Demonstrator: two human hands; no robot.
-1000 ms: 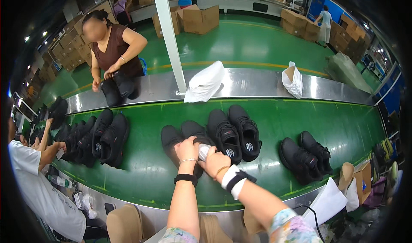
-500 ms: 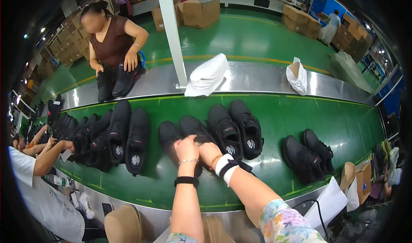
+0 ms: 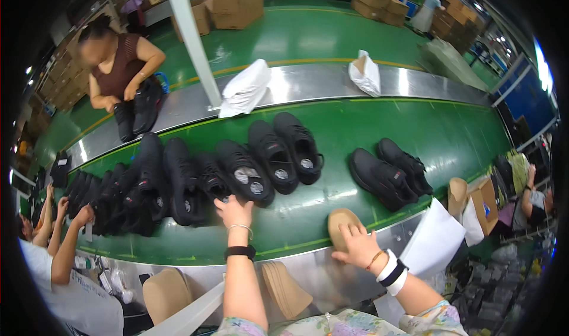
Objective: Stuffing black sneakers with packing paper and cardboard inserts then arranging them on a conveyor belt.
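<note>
My left hand (image 3: 235, 212) is at the heel end of a pair of black lace-up shoes (image 3: 240, 164) on the green belt; its fingers are apart, seemingly touching one heel. Pale stuffing shows in the opening of that pair's right shoe. My right hand (image 3: 359, 248) has its fingers on a tan, rounded cardboard-like piece (image 3: 340, 224) at the belt's near edge. Just right of the first pair stands another black pair (image 3: 286, 149). Farther right, beyond the tan piece, sits one more pair (image 3: 388, 173).
Several black shoes (image 3: 121, 193) crowd the belt's left. Tan curved sheets (image 3: 284, 288) are stacked below the near edge. White paper wrappings (image 3: 246, 88) lie on the far metal ledge beside a white post (image 3: 192, 39). Across the belt a person (image 3: 124, 69) handles shoes; other workers' arms (image 3: 71, 229) reach in at left.
My hands have parted. The right one moved right and now has a tan piece under its fingers; the left drew back to the shoe heels. The shoes in front of me moved left against their neighbours.
</note>
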